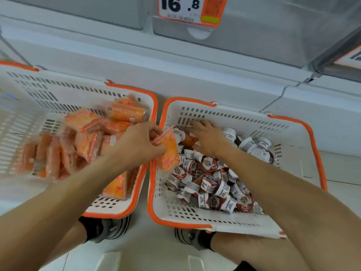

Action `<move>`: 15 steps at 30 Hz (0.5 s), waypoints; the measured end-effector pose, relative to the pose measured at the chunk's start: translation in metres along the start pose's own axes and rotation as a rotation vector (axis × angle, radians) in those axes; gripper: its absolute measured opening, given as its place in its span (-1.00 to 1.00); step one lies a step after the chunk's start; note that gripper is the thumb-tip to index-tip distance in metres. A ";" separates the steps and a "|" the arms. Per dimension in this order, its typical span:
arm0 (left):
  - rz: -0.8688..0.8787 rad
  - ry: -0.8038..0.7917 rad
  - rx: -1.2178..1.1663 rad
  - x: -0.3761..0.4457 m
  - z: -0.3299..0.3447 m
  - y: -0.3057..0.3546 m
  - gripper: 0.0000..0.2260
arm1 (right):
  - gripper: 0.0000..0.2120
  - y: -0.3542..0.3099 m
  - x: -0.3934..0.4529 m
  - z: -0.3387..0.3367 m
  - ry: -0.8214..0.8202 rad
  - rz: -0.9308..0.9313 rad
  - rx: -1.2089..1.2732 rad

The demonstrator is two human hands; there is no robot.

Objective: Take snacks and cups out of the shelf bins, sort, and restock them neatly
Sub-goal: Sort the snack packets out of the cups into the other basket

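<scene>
Orange-wrapped snack packet [168, 151] is pinched in the left hand [139, 142], fingers curled round its upper end, and it hangs over the seam between the two baskets, its lower part dipping over the left rim of the right basket [242, 119]. Just to its right the right hand [210, 138] reaches into the far part of that basket with fingers spread and fairly straight, lying on the cups; an orange item shows partly under the palm, and whether the hand actually grasps it cannot be told.

Small cups [213, 184] with red and white lids fill the right basket in a loose heap, many tipped on their sides. To the left, touching rim to rim, the left basket [58, 89] holds a pile of orange snack packets [86, 137], blurred at its left end. Both baskets are white slotted plastic with orange rims and stand on the pale floor [140, 237]. At the near edge two dark shoes [109, 228] show under the baskets. Far above, a shelf edge carries a price tag [190, 9] reading 16.8
</scene>
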State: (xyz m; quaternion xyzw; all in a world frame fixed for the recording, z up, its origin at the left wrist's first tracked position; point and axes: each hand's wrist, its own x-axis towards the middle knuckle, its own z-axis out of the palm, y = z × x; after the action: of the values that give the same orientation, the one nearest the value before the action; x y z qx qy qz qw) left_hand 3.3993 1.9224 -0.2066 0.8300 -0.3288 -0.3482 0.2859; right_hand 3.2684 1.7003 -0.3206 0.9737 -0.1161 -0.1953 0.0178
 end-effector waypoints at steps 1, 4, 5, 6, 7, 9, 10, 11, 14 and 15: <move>-0.008 -0.005 -0.044 0.001 -0.001 -0.002 -0.76 | -0.34 -0.002 0.002 -0.003 -0.034 0.020 -0.009; -0.021 -0.012 -0.156 0.004 -0.003 -0.009 -0.82 | -0.36 -0.012 0.006 -0.005 -0.048 0.085 0.016; -0.016 -0.013 -0.172 0.006 -0.004 -0.012 -0.83 | -0.36 -0.015 0.004 -0.003 -0.040 0.096 0.002; -0.012 -0.018 -0.186 0.006 -0.005 -0.014 -0.83 | -0.38 -0.016 0.001 0.000 -0.030 0.100 -0.018; -0.011 -0.027 -0.202 0.007 -0.006 -0.016 -0.82 | -0.38 -0.015 -0.004 0.003 -0.027 0.103 -0.021; -0.016 -0.044 -0.236 0.008 -0.006 -0.021 -0.81 | -0.37 -0.008 -0.015 0.008 -0.036 0.119 0.040; -0.017 -0.045 -0.251 0.009 -0.006 -0.023 -0.80 | -0.37 -0.004 -0.019 0.011 -0.028 0.126 0.089; -0.020 -0.043 -0.262 0.009 -0.006 -0.024 -0.79 | -0.37 0.000 -0.022 0.013 -0.009 0.141 0.143; -0.032 -0.041 -0.296 0.010 -0.004 -0.027 -0.79 | -0.37 0.006 -0.019 0.013 0.076 0.282 0.384; -0.033 -0.043 -0.302 0.010 -0.004 -0.027 -0.79 | -0.36 0.006 -0.017 0.012 0.090 0.339 0.459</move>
State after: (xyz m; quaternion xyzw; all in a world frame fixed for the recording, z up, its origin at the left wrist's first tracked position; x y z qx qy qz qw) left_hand 3.4168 1.9330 -0.2274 0.7751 -0.2653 -0.4161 0.3945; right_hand 3.2475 1.6986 -0.3253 0.9267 -0.3173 -0.1148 -0.1656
